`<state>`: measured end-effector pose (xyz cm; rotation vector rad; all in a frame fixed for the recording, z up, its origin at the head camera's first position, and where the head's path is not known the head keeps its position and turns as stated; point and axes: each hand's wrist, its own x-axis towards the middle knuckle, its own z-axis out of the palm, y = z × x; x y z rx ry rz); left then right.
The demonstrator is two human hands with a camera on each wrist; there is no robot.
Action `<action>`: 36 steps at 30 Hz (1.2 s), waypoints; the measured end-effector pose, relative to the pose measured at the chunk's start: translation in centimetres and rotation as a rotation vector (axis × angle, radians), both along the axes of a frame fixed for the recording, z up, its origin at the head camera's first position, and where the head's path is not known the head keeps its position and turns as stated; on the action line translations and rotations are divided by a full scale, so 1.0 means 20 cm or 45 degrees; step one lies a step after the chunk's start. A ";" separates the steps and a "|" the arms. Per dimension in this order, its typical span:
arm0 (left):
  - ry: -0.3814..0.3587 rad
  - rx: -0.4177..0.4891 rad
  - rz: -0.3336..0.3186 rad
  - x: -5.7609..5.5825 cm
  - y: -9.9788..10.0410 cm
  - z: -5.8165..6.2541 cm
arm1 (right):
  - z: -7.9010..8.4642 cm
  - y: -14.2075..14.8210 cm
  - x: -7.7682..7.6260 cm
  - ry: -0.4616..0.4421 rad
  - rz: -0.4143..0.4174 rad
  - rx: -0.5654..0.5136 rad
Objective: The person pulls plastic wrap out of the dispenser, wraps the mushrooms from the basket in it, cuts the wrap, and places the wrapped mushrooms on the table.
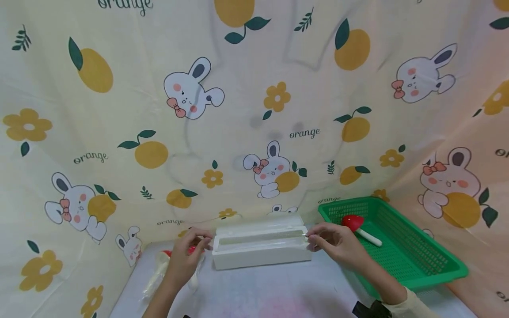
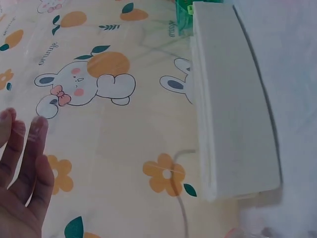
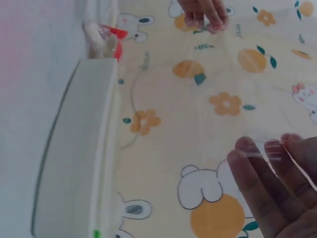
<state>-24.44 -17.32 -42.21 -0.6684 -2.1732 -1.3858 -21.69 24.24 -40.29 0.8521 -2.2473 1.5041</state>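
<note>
A long white box (image 1: 262, 259), apparently a cling film dispenser with its lid raised, stands on the white table between the two hands. My left hand (image 1: 186, 256) is at the box's left end, and my right hand (image 1: 343, 247) is at its right end. Clear cling film (image 3: 267, 152) shows at the right hand's fingers, pinched between thumb and finger. The left hand (image 2: 25, 173) also pinches the thin clear film, which is hard to see there. Both wrist views show the hands raised beside the box, apart from it.
At the right stands a green basket (image 1: 431, 279), holding a red-capped white mushroom-shaped thing (image 1: 353, 221). Red and white things in clear plastic (image 1: 159, 270) lie left of the box, partly behind the left arm. A patterned cloth (image 1: 238, 119) hangs behind the table.
</note>
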 end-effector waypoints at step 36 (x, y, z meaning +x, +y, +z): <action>-0.821 -0.633 -0.652 0.11 -0.06 -0.58 | -0.69 0.17 0.12 -0.472 0.533 0.399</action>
